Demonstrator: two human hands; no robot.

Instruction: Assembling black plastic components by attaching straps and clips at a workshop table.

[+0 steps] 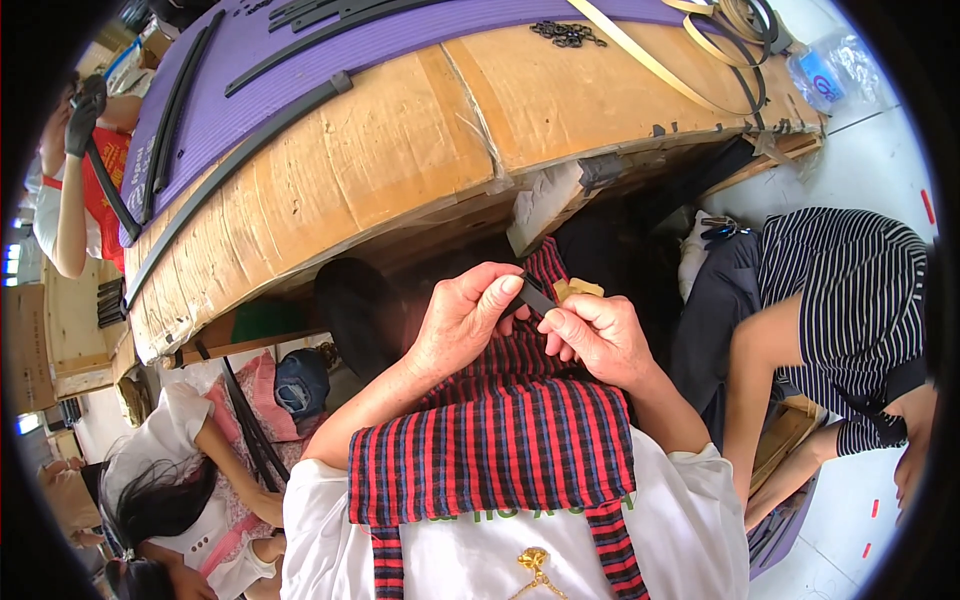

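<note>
Over my lap, in front of the table's near edge, my left hand (460,312) pinches one end of a short length of flat black strap (536,297) between thumb and fingers. My right hand (603,338) grips the same strap a little farther right, thumb on top. The strap slants between the two thumbs, and its other parts are hidden by my fingers. Just beyond my right fingers shows a small tan piece (580,288); whether I hold it cannot be told. Under both hands lies a red and black striped apron (490,450).
A cardboard-covered table (380,150) with a purple mat (235,95) carries long black straps (245,150), a small black chain-like heap (567,34) and coiled tan strips (690,90). A plastic bottle (822,80) stands beyond its right end. People sit close on both sides; another works across the left end.
</note>
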